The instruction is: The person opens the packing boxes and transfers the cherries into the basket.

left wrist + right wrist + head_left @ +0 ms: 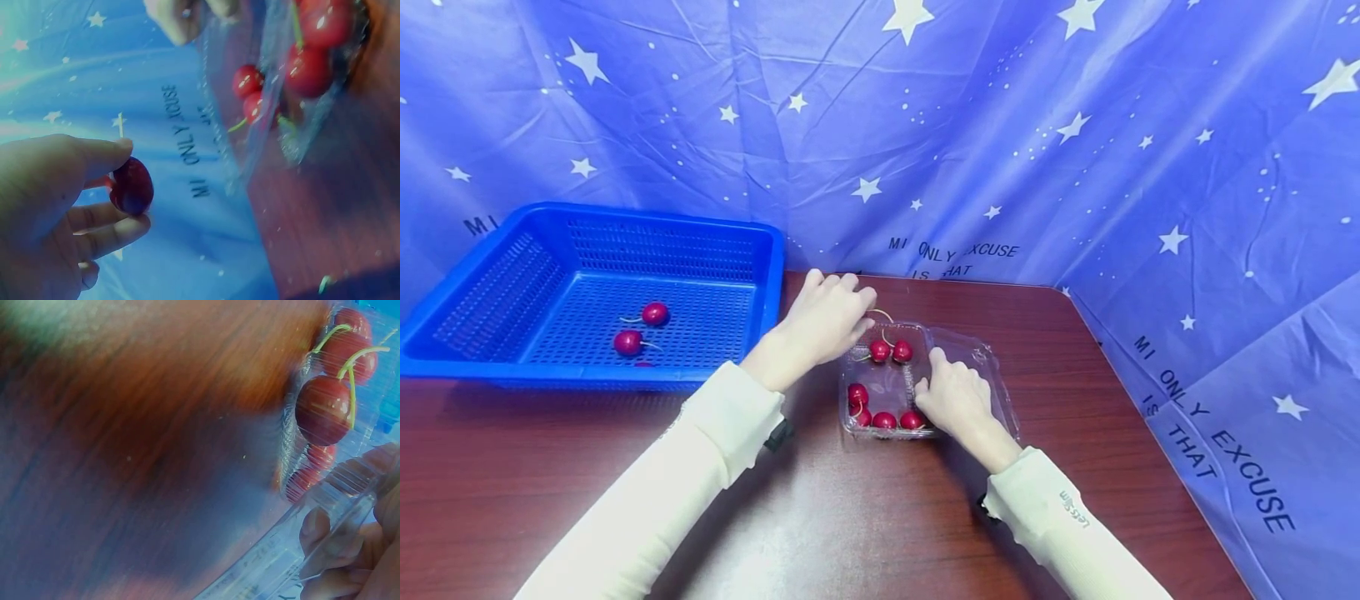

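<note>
One glossy, dark-red round cherry (132, 186) is pinched between the thumb and fingers of the left hand (831, 321), its pale stem (121, 125) standing up past the thumb tip. I judge the relation that matters to be this: from that grip, the square box of clear plastic (886, 379) lies to the right and nearer the wearer, with its far left corner closest to the left hand. Inside, bare floor separates two red cherries (902, 352) at the far end from four near the front. The right hand (957, 396) grips the opposite wall, beside the clear plastic lid (981, 358), whose outline I partly lose beneath it. My head view hides the held fruit behind the knuckles, and I cannot tell whether the thin arching stem (883, 314) there is its own.
</note>
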`<state>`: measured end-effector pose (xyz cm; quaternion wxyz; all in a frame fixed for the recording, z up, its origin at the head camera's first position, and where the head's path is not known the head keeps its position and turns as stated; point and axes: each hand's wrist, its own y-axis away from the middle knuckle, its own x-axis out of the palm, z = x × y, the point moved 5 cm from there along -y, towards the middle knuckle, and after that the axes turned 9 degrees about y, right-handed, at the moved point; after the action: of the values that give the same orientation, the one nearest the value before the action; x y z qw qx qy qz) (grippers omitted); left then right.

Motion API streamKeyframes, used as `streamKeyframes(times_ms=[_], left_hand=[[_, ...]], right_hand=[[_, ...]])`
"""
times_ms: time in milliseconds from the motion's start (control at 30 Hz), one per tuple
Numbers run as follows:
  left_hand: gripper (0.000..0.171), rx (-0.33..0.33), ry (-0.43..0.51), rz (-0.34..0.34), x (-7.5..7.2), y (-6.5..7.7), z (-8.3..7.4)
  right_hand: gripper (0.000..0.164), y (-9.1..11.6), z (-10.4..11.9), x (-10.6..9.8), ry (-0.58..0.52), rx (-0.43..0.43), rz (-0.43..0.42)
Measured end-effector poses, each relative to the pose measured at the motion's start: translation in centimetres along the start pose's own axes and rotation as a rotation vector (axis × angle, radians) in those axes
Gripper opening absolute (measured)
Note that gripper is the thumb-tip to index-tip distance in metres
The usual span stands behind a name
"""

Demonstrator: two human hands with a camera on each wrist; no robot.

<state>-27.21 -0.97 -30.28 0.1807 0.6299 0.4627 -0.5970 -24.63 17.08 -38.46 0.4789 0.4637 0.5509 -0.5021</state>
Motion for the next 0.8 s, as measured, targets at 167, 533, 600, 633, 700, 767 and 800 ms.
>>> streamKeyframes(times_ms=[167,533,600,633,700,767,800], left_hand=[[0.022,-0.029,0.007,0.002,-1.6,-0.1,1.0],[0.021,-0.096,0.088,-0.003,-4.3,0.8,3.5],[0.021,-0.106,0.099,-0.021,-4.9,1.1,4.0],[0.022,-0.112,0.106,-0.03,-5.1,1.2,4.2],[0.022,-0.124,0.117,-0.044,-5.5,1.5,4.7],[0.023,-0.141,0.121,-0.054,-5.7,1.9,5.3],[0.023,-0.148,0.118,-0.056,-5.8,2.1,5.6]], right_hand=[[0.024,0.1,0.0,-0.1,0.0,0.001,0.001],[0.023,0.1,0.2,-0.1,-0.001,-0.006,-0.011],[0.022,0.1,0.2,-0.1,-0.004,-0.003,-0.011],[0.022,0.1,0.1,-0.1,-0.004,-0.002,-0.009],[0.021,0.0,0.1,-0.1,-0.006,0.0,-0.007],[0.021,0.0,0.1,-0.1,-0.008,0.001,-0.002],[0.021,0.0,0.1,0.0,-0.007,0.0,0.0]])
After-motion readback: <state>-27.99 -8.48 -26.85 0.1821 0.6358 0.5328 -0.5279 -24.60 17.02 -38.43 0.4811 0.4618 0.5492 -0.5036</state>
